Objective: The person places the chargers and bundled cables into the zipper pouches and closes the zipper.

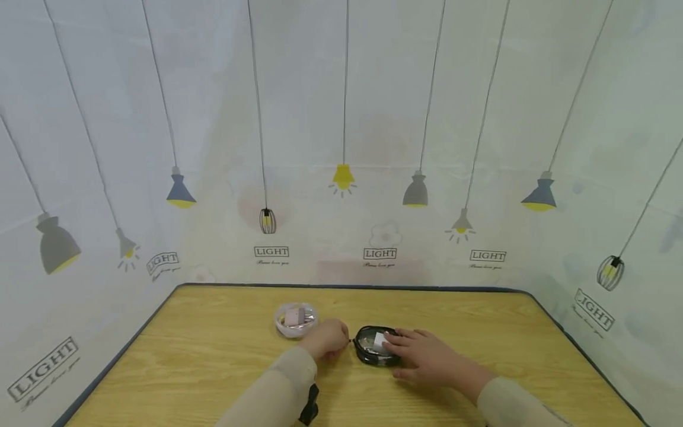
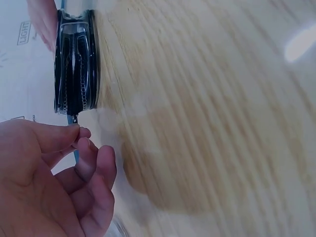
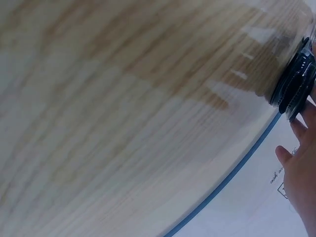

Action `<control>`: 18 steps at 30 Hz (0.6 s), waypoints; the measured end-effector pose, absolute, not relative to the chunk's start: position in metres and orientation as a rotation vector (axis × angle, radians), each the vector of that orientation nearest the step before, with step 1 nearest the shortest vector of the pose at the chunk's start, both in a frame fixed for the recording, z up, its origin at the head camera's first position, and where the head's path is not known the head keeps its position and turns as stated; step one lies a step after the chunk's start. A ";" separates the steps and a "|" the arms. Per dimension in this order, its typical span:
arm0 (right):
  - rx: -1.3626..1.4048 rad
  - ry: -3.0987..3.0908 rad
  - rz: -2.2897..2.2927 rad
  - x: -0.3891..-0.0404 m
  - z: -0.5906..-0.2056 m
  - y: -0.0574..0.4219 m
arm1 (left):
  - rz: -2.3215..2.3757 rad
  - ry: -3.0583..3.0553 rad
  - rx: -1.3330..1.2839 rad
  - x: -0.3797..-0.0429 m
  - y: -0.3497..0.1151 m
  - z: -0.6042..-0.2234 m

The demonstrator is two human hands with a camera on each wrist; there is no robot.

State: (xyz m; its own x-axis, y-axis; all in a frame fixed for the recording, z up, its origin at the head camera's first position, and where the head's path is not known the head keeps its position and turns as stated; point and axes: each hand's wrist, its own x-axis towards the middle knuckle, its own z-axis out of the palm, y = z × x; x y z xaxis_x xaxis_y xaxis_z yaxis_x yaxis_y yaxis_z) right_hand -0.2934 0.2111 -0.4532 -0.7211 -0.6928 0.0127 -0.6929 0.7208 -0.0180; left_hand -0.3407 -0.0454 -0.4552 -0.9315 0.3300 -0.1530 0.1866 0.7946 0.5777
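On the table lies a small rounded zip pouch [image 1: 367, 357] with black edges and a clear top; a white piece [image 1: 379, 341] shows at its top. My left hand [image 1: 326, 339] is at its left end. In the left wrist view, thumb and forefinger pinch the small dark zipper pull [image 2: 75, 118], and the zip runs along the pouch's side [image 2: 92, 64]. My right hand [image 1: 429, 357] rests on the pouch from the right with its fingers spread fairly straight. The right wrist view catches only part of that hand [image 3: 302, 168] beside the pouch [image 3: 291, 86].
A round clear case [image 1: 280, 328] with a pale pink block and other small things in it stands behind my left hand. The wood-grain table [image 1: 213, 332] has a dark blue edge, and a white sheet printed with lamps [image 1: 341, 107] rises around it.
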 end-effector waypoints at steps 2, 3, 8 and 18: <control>1.169 -2.904 0.009 -0.292 -0.452 0.211 | 0.831 2.748 0.405 -0.341 -0.044 -0.454; 1.162 -2.907 -0.003 -0.291 -0.452 0.210 | 0.828 2.750 0.404 -0.341 -0.043 -0.453; 1.151 -2.891 -0.027 -0.292 -0.448 0.206 | 0.770 2.789 0.398 -0.344 -0.037 -0.455; 1.165 -2.923 0.082 -0.303 -0.458 0.205 | 0.756 2.870 0.403 -0.345 -0.031 -0.453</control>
